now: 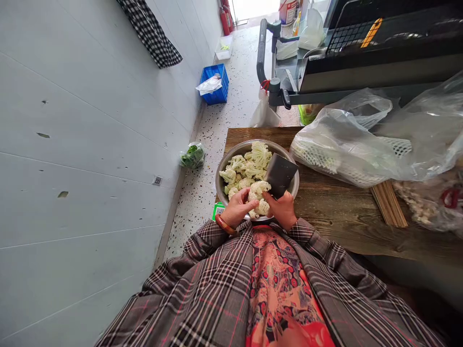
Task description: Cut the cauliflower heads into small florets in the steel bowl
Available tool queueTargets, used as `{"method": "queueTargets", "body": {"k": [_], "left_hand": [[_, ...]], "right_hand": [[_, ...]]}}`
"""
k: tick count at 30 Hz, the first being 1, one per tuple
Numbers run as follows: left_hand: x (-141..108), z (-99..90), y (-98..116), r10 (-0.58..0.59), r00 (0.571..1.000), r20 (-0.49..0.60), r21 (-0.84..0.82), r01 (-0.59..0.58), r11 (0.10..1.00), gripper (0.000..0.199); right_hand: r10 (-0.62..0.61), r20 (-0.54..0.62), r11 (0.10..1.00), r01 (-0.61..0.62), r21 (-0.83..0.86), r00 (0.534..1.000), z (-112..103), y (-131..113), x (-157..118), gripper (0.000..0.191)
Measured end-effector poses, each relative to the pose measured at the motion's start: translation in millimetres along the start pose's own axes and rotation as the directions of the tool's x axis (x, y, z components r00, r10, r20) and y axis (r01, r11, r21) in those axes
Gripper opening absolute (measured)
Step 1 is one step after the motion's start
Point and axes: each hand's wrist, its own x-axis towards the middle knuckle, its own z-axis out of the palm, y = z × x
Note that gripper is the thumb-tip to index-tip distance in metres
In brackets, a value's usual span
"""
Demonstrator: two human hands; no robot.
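Note:
A round metal bowl [293, 185] sits at the left end of the wooden table, filled with cut cauliflower florets [253, 164]. Over its near rim my left hand [238, 208] is closed on a piece of cauliflower [258, 192]. My right hand [283, 208] grips a cleaver [280, 173] with a broad dark blade, which points away from me over the bowl's right side. The right thumb touches the same cauliflower piece. The cleaver's handle is hidden within my fingers.
Right of the bowl, clear plastic bags [347, 149] with net-wrapped produce lie on the wooden table [325, 212], near bundled wooden sticks [388, 205]. A metal cart [311, 99] stands beyond. On the floor at left are bagged greens [192, 156] and a blue crate [217, 94] beside the wall.

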Motion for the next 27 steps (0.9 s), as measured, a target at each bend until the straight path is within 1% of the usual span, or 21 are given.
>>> {"method": "queueTargets", "body": {"k": [4,7,9,11,13,14,17,18,20,22,24,27], "left_hand": [[1.0,2.2,-4.8,0.01,0.999,-0.052,0.063,-0.007,0.998,0.043],[0.5,4.5,-7.6,0.008,0.998,-0.064,0.085,-0.002,0.996,0.042],[0.0,4.9,-9.1,0.013,0.998,-0.06,0.067,-0.009,0.998,0.042],[-0.4,3.7,-9.9,0.025,0.998,-0.055,0.017,-0.024,1.0,0.043],[-0.9,1.3,-9.3,0.035,0.998,-0.05,-0.049,-0.038,0.998,0.045],[-1.1,-0.1,-8.3,0.036,0.998,-0.051,-0.086,-0.04,0.996,0.045],[-1.9,-3.8,-3.6,0.011,0.998,-0.068,-0.198,-0.025,0.98,0.045],[-2.1,-4.8,-1.9,-0.005,0.997,-0.071,-0.229,-0.012,0.973,0.046],[-2.3,-6.8,0.6,-0.033,0.997,-0.067,-0.268,0.014,0.963,0.049],[-2.5,-9.2,1.1,-0.039,0.997,-0.073,-0.267,0.018,0.964,0.052],[-2.6,-12.4,-0.3,-0.017,0.995,-0.101,-0.222,-0.006,0.975,0.055],[-2.4,-16.6,-3.9,0.031,0.988,-0.148,-0.1,-0.046,0.994,0.056]], "right_hand": [[0.101,0.025,0.992,-0.103,0.07,0.995,3.8,2.9,0.1,0.028],[0.179,0.007,0.968,-0.178,0.179,0.984,7.1,6.0,1.7,0.028],[0.213,0.017,0.945,-0.21,0.252,0.977,7.1,7.3,4.3,0.03],[0.216,0.059,0.929,-0.224,0.295,0.975,4.8,8.4,8.3,0.033],[0.199,0.072,0.934,-0.211,0.288,0.977,1.8,10.6,13.9,0.034],[0.188,0.059,0.945,-0.198,0.26,0.98,0.8,12.6,17.1,0.036],[0.125,0.002,0.987,-0.125,0.097,0.992,1.8,20.5,26.4,0.038],[0.096,0.004,0.994,-0.096,0.041,0.995,3.5,22.8,28.7,0.039],[0.052,0.06,0.999,-0.051,-0.019,0.997,7.3,24.7,31.3,0.039],[0.04,0.121,0.999,-0.036,-0.031,0.992,10.1,21.7,30.8,0.039],[0.036,0.162,0.999,-0.031,-0.033,0.986,10.5,14.9,28.0,0.037],[-0.05,0.259,0.999,0.052,0.0,0.965,8.9,4.0,22.1,0.032]]}}
